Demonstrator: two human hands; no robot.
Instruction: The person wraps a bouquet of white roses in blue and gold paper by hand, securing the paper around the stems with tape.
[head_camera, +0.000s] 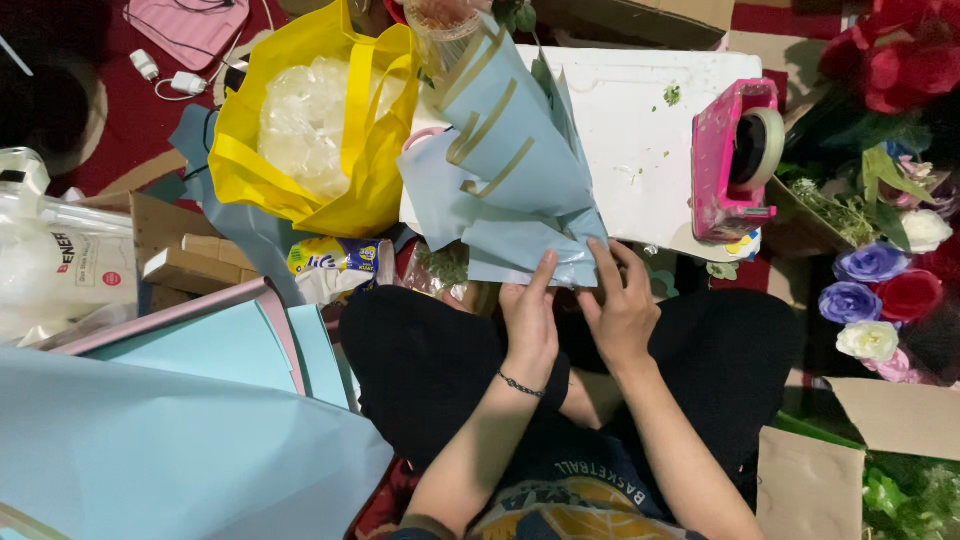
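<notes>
**Bouquet wrap nearly closed at the base**

One bouquet (510, 170), wrapped in light blue paper with gold-edged folds, lies at the frame's centre, pointing up-left. Judging by the layered sheets, wrapping looks mostly done; the lower end seems unfinished. The left hand (528, 318) and right hand (622, 305) both pinch its bottom edge, fingers closed on paper. One pink tape dispenser (738, 160) sits upper right, one yellow bag (300, 120) upper left.

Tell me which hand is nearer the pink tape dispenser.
Right. The right hand rests on the blue wrapped bouquet's lower edge, below and left of the pink tape dispenser; the left hand sits farther left, on the same edge.
</notes>
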